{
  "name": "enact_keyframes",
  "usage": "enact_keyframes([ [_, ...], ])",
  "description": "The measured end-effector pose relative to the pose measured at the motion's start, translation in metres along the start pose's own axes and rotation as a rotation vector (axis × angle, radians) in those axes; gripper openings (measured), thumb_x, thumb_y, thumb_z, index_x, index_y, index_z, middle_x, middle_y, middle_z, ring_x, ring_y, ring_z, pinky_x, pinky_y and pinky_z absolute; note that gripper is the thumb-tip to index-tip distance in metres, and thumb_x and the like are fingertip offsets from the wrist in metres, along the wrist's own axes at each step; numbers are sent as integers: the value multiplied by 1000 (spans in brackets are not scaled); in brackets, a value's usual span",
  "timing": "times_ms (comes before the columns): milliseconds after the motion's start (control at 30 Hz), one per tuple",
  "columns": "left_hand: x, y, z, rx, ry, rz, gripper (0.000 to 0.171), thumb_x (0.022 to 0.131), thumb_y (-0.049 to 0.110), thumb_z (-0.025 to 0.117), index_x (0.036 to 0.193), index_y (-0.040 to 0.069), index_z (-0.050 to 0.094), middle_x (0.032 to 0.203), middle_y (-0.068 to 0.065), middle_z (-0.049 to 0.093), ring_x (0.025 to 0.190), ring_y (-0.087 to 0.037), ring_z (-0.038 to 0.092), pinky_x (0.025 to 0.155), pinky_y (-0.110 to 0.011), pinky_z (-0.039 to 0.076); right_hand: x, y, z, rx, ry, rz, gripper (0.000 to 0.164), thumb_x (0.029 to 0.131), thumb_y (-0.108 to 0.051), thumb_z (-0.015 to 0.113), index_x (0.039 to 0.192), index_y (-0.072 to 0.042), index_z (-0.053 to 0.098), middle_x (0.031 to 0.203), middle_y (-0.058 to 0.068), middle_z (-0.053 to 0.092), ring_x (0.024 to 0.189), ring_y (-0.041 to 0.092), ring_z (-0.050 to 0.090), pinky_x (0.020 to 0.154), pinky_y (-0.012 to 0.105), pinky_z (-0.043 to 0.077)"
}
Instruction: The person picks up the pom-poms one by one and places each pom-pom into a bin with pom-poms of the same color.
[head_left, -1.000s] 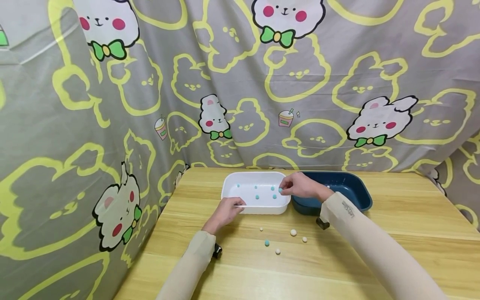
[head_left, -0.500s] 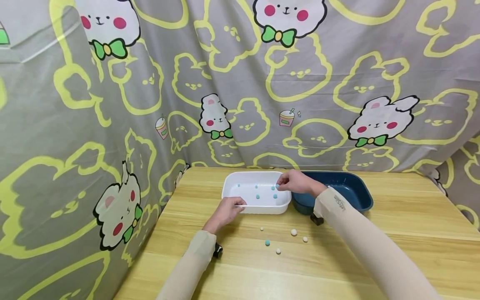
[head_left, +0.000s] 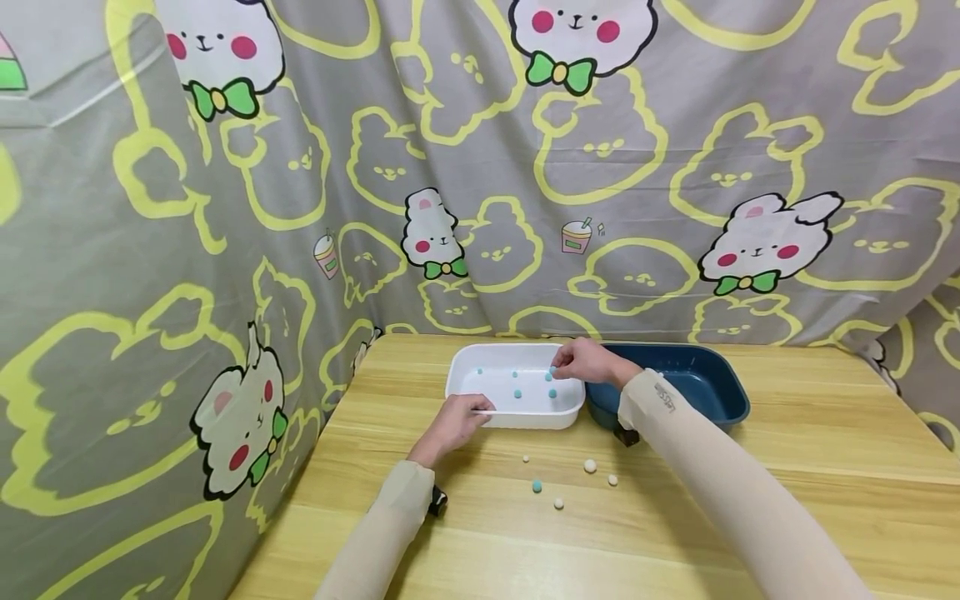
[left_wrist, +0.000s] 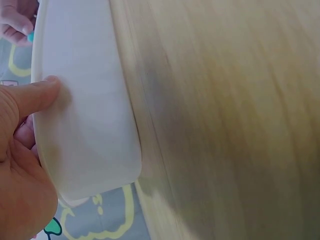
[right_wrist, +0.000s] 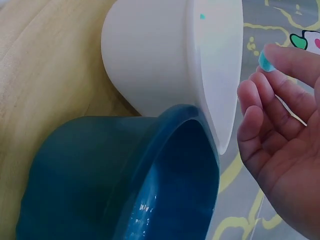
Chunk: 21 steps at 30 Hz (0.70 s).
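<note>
My left hand (head_left: 456, 423) holds the near rim of a white plastic basin (head_left: 525, 420). In the left wrist view the thumb presses the outer wall and the fingers curl over the rim. Over the right part of this basin is my right hand (head_left: 588, 363), pinching a small teal ball (right_wrist: 265, 62) between thumb and index finger. The other fingers are half curled. Several teal balls lie spread on the basin floor, among them one teal ball (head_left: 517, 394) near the middle.
A dark blue basin (head_left: 723, 398) stands right beside the white one, with a small white ball inside. Nearer on the wooden table (head_left: 495, 550) lie a teal ball (head_left: 537, 486) and several white balls, the largest white ball (head_left: 590, 466) at the back. A patterned curtain (head_left: 480, 167) hangs behind.
My right hand has moved a little left, carrying the teal ball farther over the white basin. My left hand stays on the rim.
</note>
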<state>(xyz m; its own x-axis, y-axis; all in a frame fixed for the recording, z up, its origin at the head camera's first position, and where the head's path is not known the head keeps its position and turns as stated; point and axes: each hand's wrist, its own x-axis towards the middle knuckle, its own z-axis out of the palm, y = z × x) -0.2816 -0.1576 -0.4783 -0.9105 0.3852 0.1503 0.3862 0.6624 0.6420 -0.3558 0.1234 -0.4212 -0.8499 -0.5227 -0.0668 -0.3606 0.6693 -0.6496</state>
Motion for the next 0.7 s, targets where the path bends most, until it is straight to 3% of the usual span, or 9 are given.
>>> enact_keyframes([
  [700, 0, -1, -1, -2, 13, 31, 7, 88, 6, 66, 86, 11, 71, 87, 2, 69, 84, -12, 65, 74, -24, 52, 18, -3, 11, 8, -36, 82, 12, 88, -16, 66, 96, -7, 70, 86, 1, 66, 79, 16, 58, 73, 31, 49],
])
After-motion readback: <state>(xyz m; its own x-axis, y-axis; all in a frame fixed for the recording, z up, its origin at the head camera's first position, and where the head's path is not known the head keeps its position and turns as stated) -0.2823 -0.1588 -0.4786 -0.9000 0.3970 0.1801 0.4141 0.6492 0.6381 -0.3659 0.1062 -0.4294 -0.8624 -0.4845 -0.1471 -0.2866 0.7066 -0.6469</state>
